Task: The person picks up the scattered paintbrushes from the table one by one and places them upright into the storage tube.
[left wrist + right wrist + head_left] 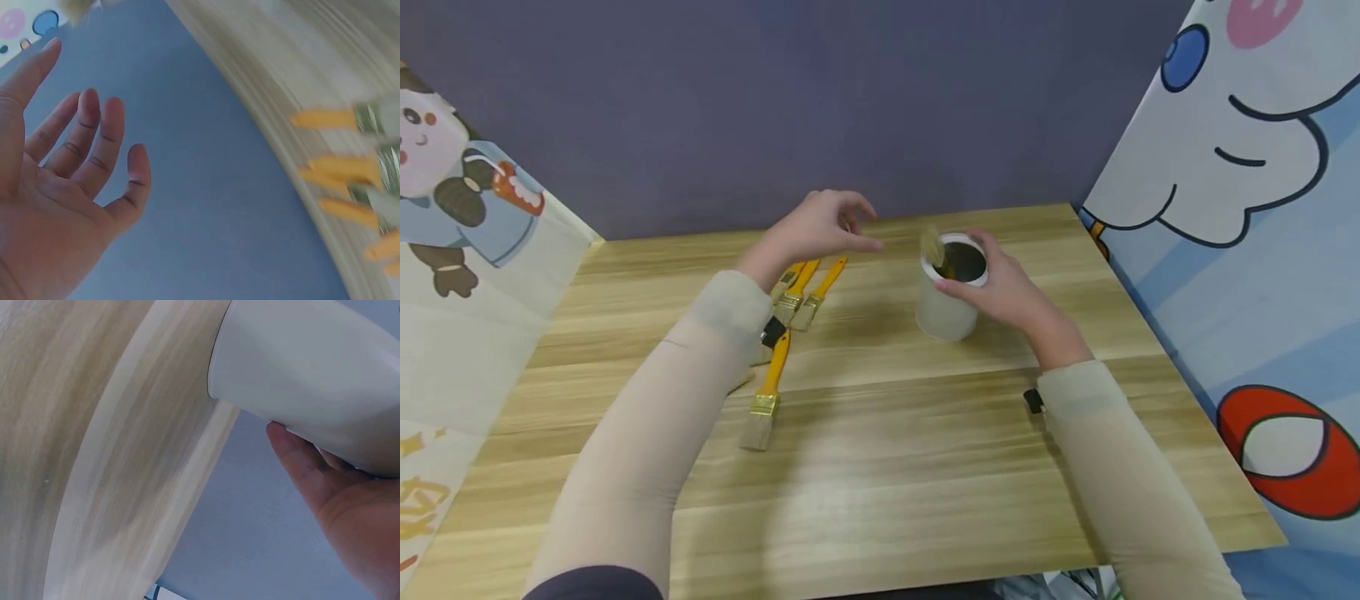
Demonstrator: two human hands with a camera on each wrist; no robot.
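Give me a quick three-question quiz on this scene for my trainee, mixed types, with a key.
1. Which hand grips the cup with a brush in it?
2. True or false: the left hand holds nothing.
3. In the head view, the loose brushes lie: A) right of the cup, B) left of the cup, C) behind the cup.

Key: 1. The right hand. 2. True. 3. B.
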